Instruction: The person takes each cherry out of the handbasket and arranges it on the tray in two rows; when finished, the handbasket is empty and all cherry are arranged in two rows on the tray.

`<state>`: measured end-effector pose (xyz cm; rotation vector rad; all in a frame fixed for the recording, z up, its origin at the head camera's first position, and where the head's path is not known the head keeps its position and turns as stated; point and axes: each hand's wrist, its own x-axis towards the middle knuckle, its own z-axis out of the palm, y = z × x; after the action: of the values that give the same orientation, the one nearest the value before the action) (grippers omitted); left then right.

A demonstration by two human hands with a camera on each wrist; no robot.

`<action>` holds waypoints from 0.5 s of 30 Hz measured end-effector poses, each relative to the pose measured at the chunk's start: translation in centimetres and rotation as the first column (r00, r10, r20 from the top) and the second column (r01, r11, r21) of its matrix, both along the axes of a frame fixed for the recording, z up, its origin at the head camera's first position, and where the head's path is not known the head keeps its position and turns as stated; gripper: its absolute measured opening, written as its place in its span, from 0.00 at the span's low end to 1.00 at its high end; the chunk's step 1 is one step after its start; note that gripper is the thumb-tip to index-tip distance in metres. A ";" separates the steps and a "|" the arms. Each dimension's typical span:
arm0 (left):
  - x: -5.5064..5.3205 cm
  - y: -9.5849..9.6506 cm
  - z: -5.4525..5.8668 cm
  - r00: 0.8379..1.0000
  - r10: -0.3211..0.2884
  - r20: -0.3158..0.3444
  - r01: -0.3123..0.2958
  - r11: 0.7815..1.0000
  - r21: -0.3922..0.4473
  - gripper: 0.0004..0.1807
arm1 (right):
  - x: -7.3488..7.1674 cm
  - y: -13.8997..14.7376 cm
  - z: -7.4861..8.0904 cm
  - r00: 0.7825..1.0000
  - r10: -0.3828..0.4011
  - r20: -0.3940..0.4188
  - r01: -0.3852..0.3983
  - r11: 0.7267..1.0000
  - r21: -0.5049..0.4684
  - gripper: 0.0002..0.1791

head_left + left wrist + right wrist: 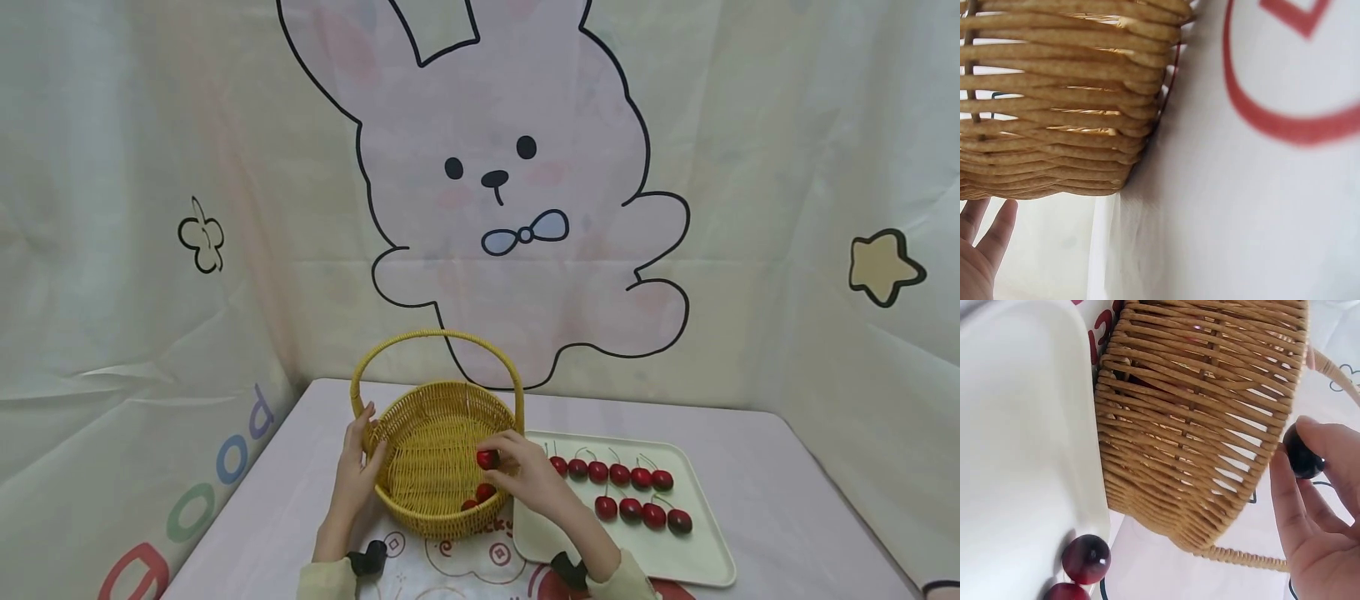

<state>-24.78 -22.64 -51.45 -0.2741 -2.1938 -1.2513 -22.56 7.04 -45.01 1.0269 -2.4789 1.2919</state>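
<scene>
A yellow woven basket (431, 450) with a tall handle stands on the table. My left hand (356, 471) rests against its left side, fingers extended near the handle's base; the left wrist view shows these fingers straight beside the weave (1054, 106). Over the basket's right rim, my right hand (528, 471) pinches a dark red cherry (487, 459) between thumb and fingers. In the right wrist view that cherry (1302, 453) looks almost black. Two red cherries (485, 492) lie inside the basket, low on the right.
To the basket's right lies a white tray (708, 554) holding two rows of cherries (619, 475), several with stems. A printed mat (442, 567) lies in front of the basket. Behind the table hangs a cloth (510, 292) with a cartoon rabbit.
</scene>
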 end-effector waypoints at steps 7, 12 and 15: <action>-0.1 -0.1 0.0 1.000 -0.002 -0.017 0.002 1.000 -0.016 0.37 | 0.7 1.6 -0.1 1.000 -0.004 -0.019 0.004 1.000 -0.026 0.24; -0.1 0.0 0.0 1.000 0.003 -0.022 -0.003 1.000 -0.005 0.37 | 1.2 2.9 0.1 0.999 -0.045 -0.013 0.045 0.999 0.001 0.23; -0.1 0.1 0.0 1.000 0.003 -0.025 -0.003 1.000 -0.003 0.37 | 1.4 3.7 0.2 0.996 -0.085 -0.015 0.085 0.996 0.021 0.23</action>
<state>-24.86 -22.58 -51.42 -0.2858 -2.1744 -1.2371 -21.17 10.78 -44.85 0.9215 -2.5021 1.2309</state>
